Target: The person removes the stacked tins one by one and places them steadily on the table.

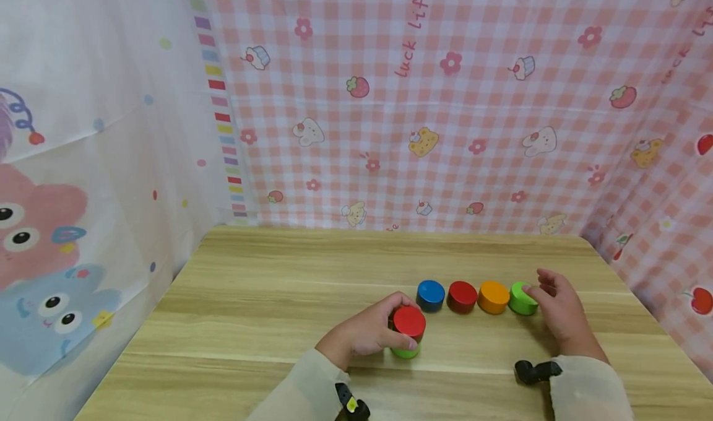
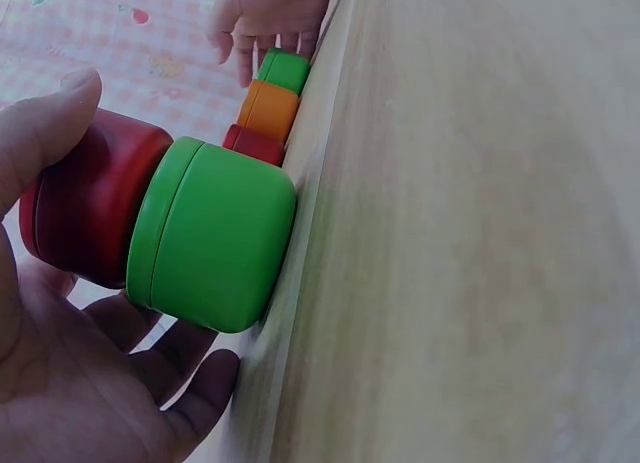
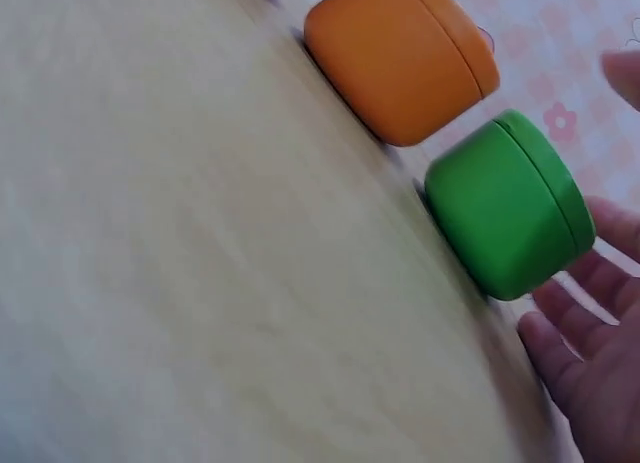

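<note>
My left hand (image 1: pixel 367 331) grips a small red round container (image 1: pixel 409 322) with a lid seam, thumb on one side and fingers on the other. The red one sits on top of a green round container (image 2: pixel 215 238), low over the table. At the right end of a row, another green round container (image 3: pixel 510 208) stands on the table. My right hand (image 1: pixel 559 306) is beside it, fingers loosely extended at its right side. In the right wrist view, the thumb (image 3: pixel 622 78) shows apart from this container.
Left of the right-hand green container stand an orange container (image 1: pixel 493 297), a second red container (image 1: pixel 462 297) and a blue container (image 1: pixel 431 296), in a row on the wooden table (image 1: pixel 267 285). Patterned cloths (image 1: pixel 390 111) hang behind and at both sides.
</note>
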A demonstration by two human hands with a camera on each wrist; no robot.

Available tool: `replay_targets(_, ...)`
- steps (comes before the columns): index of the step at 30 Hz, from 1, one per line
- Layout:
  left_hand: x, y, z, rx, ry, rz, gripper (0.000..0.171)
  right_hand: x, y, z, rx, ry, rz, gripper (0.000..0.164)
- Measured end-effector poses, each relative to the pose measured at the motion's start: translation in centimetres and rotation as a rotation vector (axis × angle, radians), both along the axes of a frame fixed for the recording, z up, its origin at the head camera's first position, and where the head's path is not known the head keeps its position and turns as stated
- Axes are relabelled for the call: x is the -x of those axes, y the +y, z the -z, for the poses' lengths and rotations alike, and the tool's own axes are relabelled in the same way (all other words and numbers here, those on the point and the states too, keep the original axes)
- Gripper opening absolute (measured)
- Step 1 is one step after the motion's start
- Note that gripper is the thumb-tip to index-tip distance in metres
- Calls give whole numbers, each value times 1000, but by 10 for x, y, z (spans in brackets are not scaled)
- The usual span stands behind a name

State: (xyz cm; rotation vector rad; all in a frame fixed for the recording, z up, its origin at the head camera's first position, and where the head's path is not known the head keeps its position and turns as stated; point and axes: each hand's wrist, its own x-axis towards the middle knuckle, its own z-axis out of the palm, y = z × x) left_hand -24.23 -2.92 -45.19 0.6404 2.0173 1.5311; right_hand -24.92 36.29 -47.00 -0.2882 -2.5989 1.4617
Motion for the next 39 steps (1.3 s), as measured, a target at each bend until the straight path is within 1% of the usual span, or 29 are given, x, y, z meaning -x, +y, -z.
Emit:
replay_targets(4, -1, 1, -1, -5, -6, -4, 50, 1, -3, 6, 44, 84, 135, 62)
replay_targets(7, -2, 1, -3, -3, -9, -6, 50, 0, -3, 8, 77, 114, 183, 58)
replay_targets(10, -2, 1, -3, -2, -11, -7, 50, -1, -3, 9, 103, 117, 199, 57)
replay_targets(16, -2, 1, -3, -10, -10, -4, 50, -2, -5, 6, 165, 134, 200, 49)
replay_targets(20, -2, 1, -4, -8, -8, -2, 49, -1, -5, 5, 241, 122, 211, 40)
replay_targets(24, -2, 0, -4, -3, -1, 3, 49, 1, -6, 2, 353, 97, 232, 34)
replay_targets(27, -1, 1, -3, 5, 9, 11, 49, 1, -8, -1, 435, 98, 252, 31)
replay_targets(35, -1, 1, -2, 11, 11, 15, 50, 2, -10, -7, 529, 113, 300, 23)
replay_targets(39, -1, 0, -3, 13, 16, 11, 50, 4, -14, -10, 573, 146, 330, 18)
